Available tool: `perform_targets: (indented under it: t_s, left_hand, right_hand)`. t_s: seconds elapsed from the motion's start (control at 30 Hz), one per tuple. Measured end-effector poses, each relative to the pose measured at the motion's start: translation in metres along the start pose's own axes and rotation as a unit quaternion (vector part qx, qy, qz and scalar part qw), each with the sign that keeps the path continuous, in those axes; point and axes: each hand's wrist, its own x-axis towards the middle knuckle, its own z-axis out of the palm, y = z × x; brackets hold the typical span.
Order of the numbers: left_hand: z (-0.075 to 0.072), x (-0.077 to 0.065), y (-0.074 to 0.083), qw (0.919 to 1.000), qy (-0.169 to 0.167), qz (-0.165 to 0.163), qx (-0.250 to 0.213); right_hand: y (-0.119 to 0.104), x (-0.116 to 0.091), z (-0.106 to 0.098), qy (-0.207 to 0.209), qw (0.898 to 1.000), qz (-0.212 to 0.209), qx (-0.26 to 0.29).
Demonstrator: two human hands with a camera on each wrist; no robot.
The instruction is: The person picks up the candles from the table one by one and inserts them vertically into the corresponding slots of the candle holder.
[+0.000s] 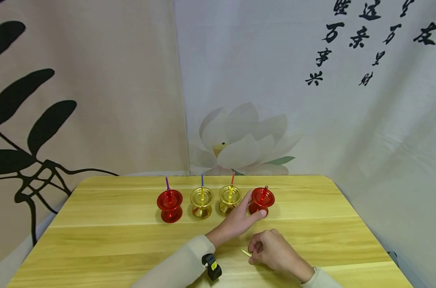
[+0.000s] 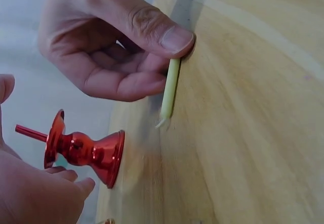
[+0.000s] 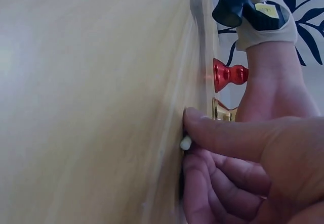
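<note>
My left hand [image 1: 236, 222] reaches to the rightmost red candle holder [image 1: 263, 198], fingers extended along its left side and thumb in front of its lower part. A thin red tube [image 2: 31, 133] stands up from the holder's dish. Just nearer to me, low over the wooden table [image 1: 131, 248], my right hand [image 1: 273, 250] pinches a pale yellow birthday candle [image 2: 171, 87] between thumb and fingers. The candle's wick end sticks out past the fingertips, pointing left in the head view.
Left of the hands stand two gold candle holders, one with a red candle [image 1: 233, 179] and one with a blue candle [image 1: 202, 180]. Farther left is another red holder [image 1: 171, 214] with a purple candle [image 1: 167, 183]. A printed cloth backdrop [image 1: 149, 100] hangs behind the table.
</note>
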Motion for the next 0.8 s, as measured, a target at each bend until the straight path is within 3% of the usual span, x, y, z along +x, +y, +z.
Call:
perform_targets:
  t_s: [0.07, 0.27, 0.47, 0.8]
  left_hand:
    - [0.003, 0.007, -0.008, 0.9999, 0.008, 0.01, 0.003]
    - [0.011, 0.026, -0.03, 0.9997, 0.023, -0.004, 0.007]
    - [0.015, 0.031, -0.027, 0.9992, 0.028, -0.025, -0.011]
    - [0.019, 0.034, -0.022, 0.999, 0.043, -0.01, -0.003]
  right_hand:
    - [0.001, -0.001, -0.001, -0.004, 1.0, 0.002, 0.004]
    - [0.002, -0.005, -0.006, -0.013, 1.0, 0.004, 0.007]
    - [0.003, -0.008, -0.007, -0.007, 1.0, -0.009, -0.011]
    - [0.015, -0.016, -0.022, -0.004, 1.0, 0.008, -0.004]
